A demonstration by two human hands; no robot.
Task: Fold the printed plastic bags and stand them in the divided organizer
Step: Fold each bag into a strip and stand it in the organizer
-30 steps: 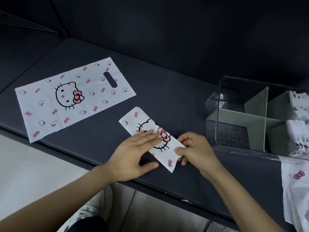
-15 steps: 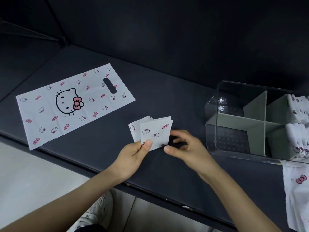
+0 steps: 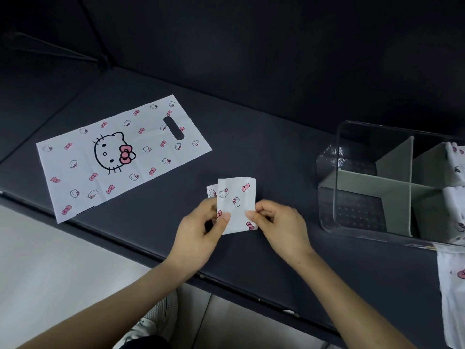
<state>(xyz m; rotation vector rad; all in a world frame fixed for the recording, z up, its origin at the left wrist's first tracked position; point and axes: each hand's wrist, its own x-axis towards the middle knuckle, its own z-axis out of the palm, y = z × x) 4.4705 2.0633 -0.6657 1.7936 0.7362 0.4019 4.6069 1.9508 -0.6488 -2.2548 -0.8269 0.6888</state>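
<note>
Now: both my hands pinch a small folded bag beside the organizer

Between my hands is a folded bag (image 3: 236, 205), a small white rectangle printed with pink bows and little cat faces. My left hand (image 3: 198, 230) is clamped on its left edge, thumb on top and fingers curled behind. My right hand (image 3: 279, 225) pinches the right edge in the same way. A second layer of the fold peeks out at the upper left. I cannot tell whether the bag's lower edge touches the dark table (image 3: 251, 137).

Well to the left lies a flat bag (image 3: 120, 157), unfolded, showing a large cat face with a pink bow and an oval handle hole.

To the right, apart from my hands, stands the clear organizer (image 3: 337, 172), split into four by grey-green dividers (image 3: 372, 182). Folded bags (image 3: 455, 162) stand in its right-hand compartments, partly cut off by the picture's edge.

More printed bags (image 3: 451, 285) hang at the right edge, in front of the organizer. Below the table edge, a white shoe (image 3: 153, 321) shows on the pale floor.
</note>
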